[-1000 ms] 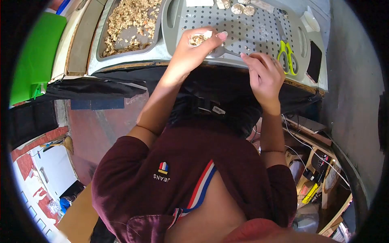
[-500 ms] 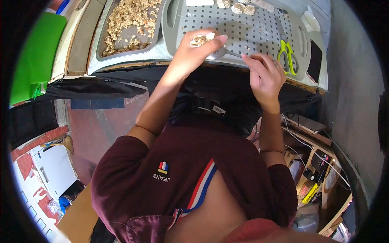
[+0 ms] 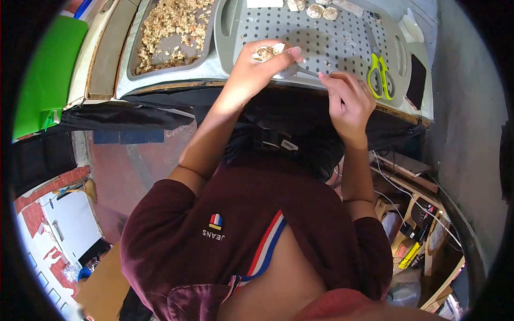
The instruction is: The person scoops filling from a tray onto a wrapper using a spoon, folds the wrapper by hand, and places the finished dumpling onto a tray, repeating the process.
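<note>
My left hand (image 3: 256, 65) is closed around a small white wrapper (image 3: 278, 48) with crumbly oat mixture (image 3: 262, 54) in it, above the near edge of the grey cutting board. Its fingers hide much of the wrapper. In my right hand (image 3: 350, 101), the fingertips pinch the thin handle of a metal spoon (image 3: 308, 71). The spoon points left, its bowl beside my left thumb and partly hidden there. To the left, a grey baking tray (image 3: 206, 53) holds more of the loose oat mixture.
Lime-handled scissors (image 3: 380, 80) lie on the board's (image 3: 342, 53) right side, near a dark phone (image 3: 416, 81). Several small wrapped pieces (image 3: 323, 12) and a white piece of paper (image 3: 264, 3) lie at the back. A white cup-like item (image 3: 410, 28) sits at the far right.
My right hand has shifted very slightly left with the spoon. The left hand keeps its place around the wrapper.
</note>
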Motion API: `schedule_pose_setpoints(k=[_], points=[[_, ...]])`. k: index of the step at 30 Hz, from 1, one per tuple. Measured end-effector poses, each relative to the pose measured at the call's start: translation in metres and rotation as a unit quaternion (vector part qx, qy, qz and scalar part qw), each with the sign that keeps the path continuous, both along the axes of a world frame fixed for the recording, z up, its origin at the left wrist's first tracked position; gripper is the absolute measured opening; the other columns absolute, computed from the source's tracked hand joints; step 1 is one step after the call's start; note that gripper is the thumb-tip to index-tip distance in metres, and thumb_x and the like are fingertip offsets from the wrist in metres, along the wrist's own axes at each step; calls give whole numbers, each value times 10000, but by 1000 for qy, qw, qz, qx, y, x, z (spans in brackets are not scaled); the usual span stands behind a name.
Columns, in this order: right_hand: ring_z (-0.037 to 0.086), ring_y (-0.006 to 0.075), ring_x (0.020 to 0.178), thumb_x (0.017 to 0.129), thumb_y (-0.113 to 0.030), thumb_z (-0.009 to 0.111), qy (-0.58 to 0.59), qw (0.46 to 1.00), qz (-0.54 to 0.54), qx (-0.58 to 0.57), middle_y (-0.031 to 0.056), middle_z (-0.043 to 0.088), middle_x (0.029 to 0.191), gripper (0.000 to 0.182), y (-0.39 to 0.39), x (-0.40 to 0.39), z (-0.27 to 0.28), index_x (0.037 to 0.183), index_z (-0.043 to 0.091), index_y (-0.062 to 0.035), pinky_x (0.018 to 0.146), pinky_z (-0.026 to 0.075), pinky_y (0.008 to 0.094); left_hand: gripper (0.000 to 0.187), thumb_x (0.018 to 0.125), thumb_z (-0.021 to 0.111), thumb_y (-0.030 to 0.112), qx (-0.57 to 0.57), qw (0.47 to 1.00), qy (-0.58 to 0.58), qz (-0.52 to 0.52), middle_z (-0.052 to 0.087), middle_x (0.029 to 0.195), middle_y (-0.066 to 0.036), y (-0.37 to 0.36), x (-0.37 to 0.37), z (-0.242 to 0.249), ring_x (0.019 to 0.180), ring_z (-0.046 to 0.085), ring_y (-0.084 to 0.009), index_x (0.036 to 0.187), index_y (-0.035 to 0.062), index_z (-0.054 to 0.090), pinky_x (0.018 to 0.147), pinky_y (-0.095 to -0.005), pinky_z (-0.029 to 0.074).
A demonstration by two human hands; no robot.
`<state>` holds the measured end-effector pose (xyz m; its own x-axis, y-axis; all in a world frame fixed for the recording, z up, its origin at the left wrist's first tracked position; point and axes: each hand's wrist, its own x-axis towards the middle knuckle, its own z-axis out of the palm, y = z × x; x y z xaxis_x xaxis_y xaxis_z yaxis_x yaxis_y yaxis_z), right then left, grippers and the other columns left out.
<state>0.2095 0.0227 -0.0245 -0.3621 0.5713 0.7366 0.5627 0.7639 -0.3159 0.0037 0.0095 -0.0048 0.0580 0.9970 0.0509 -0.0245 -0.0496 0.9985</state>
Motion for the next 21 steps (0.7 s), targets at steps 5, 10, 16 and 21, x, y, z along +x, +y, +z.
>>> schedule_pose_setpoints(k=[5, 10, 16, 21], points=[[581, 183, 632, 678, -15, 665, -8, 1000, 8, -26, -1, 629, 783, 260, -1, 2, 0, 877, 701, -178, 564, 404, 302, 236, 897, 584, 202, 23, 1000, 11, 5, 685, 860, -53, 0, -3, -3, 808, 593, -92, 888, -15, 678, 745, -230, 446], [590, 231, 668, 711, -16, 649, -23, 998, -18, -50, 35, 633, 811, 243, 5, 17, 4, 895, 698, -166, 602, 435, 330, 233, 893, 601, 195, 56, 991, 41, 112, 657, 740, -22, 4, -13, -3, 675, 553, -63, 831, -15, 680, 635, -211, 426], [613, 191, 661, 825, -38, 613, 59, 989, -50, -124, 77, 665, 824, 84, 9, 26, 23, 895, 659, -33, 612, 473, 274, 255, 862, 656, 170, 96, 976, 139, 134, 527, 581, 47, 3, -28, -12, 567, 433, -6, 666, 14, 607, 523, -188, 324], [598, 176, 640, 855, -84, 603, 58, 973, -73, -210, 87, 663, 825, 100, 25, 8, 16, 942, 648, -65, 601, 469, 272, 259, 845, 685, 154, 80, 982, 99, 138, 491, 572, 68, -8, -35, -11, 567, 398, 0, 648, 21, 583, 513, -189, 297]])
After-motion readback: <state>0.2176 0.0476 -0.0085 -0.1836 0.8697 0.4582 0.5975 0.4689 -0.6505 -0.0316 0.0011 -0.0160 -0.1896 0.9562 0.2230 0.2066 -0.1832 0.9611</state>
